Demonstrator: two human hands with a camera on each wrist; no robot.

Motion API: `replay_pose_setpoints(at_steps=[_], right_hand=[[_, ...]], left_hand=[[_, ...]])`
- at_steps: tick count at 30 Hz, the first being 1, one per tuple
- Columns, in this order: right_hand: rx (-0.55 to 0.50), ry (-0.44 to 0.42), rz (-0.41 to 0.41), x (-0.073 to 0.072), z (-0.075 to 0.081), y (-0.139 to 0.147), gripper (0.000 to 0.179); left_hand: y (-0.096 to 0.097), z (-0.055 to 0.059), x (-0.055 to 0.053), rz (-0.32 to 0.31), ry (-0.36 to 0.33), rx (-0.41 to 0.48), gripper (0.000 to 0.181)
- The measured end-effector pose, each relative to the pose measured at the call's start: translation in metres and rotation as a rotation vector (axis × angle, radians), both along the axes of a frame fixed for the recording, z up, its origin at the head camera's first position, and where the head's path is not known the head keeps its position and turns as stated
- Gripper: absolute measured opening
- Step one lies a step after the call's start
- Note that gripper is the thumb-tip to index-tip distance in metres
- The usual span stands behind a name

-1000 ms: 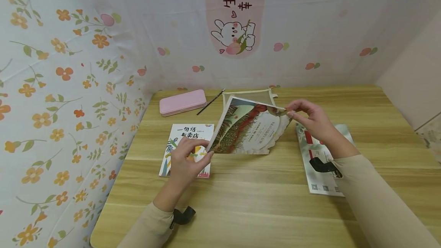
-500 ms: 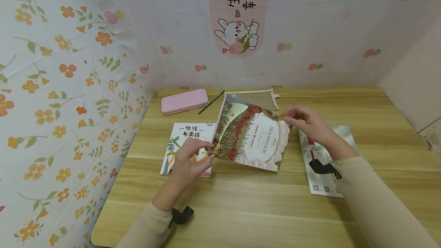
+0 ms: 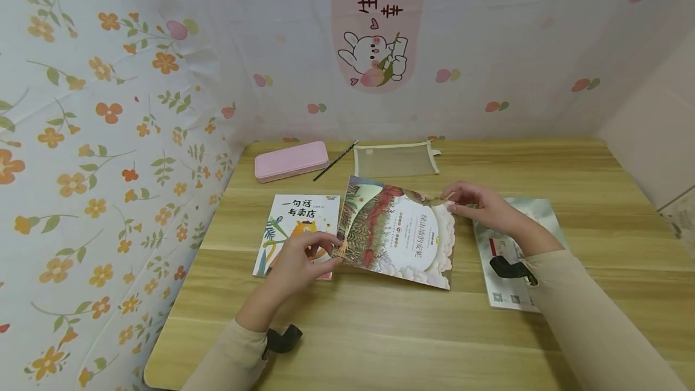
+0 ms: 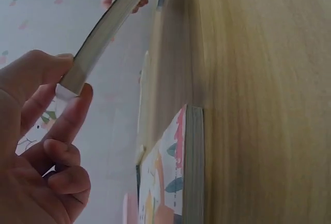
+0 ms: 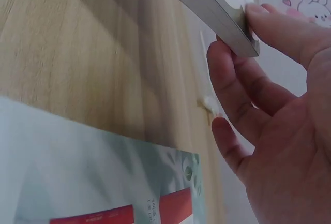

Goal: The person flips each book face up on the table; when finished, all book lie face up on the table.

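Observation:
Both hands hold a book [image 3: 399, 231] with a painted cover of red braids and a white oval, lifted above the middle of the table. My left hand [image 3: 301, 261] pinches its near left corner between thumb and fingers; the left wrist view shows the book's page edges [image 4: 103, 35] in that pinch. My right hand [image 3: 483, 207] pinches the far right corner, thumb on the cover and fingers beneath, as the right wrist view shows. Under and beside my left hand lies a white book [image 3: 309, 210] with a cartoon animal. Below my right wrist is a pale green book [image 3: 502, 282] with red blocks.
At the back of the wooden table [image 3: 380, 343] lie a pink pencil case [image 3: 291, 162], a dark pencil [image 3: 335, 160] and a mesh pouch [image 3: 396, 162]. A floral curtain [image 3: 98, 137] stands along the left side, and a patterned cloth [image 3: 478, 47] hangs behind.
The held book has come down and nearer, its cover turning from steeply tilted to flatter and more face-up. The mesh pouch behind it now shows fully. Both hands keep their pinch.

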State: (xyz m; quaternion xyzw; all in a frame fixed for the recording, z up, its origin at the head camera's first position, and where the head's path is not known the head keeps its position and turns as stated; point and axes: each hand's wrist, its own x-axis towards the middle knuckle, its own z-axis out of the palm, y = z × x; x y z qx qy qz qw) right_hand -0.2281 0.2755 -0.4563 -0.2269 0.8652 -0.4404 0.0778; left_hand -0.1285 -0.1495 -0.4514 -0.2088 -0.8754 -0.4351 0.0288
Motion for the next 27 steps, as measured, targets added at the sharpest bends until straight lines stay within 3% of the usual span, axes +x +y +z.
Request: replay_pose_setpoints(at_steps=[8,18,22,27], right_hand=[[0.052,0.018,0.028,-0.004,-0.006,-0.001,0.02],[0.138,0.026,0.04,-0.015,-0.007,-0.005,0.022],[0.148,0.0,0.046,-0.018,-0.005,-0.01,0.023],[0.17,-0.026,0.067,-0.024,-0.001,-0.016,0.024]], left_hand=[[0.006,-0.011,0.003,-0.089,-0.096,-0.094,0.021],[0.025,-0.013,0.019,-0.145,-0.254,-0.14,0.023],[0.03,-0.014,0.023,-0.12,-0.332,-0.133,0.022],[0.032,-0.017,0.023,-0.106,-0.375,-0.118,0.021]])
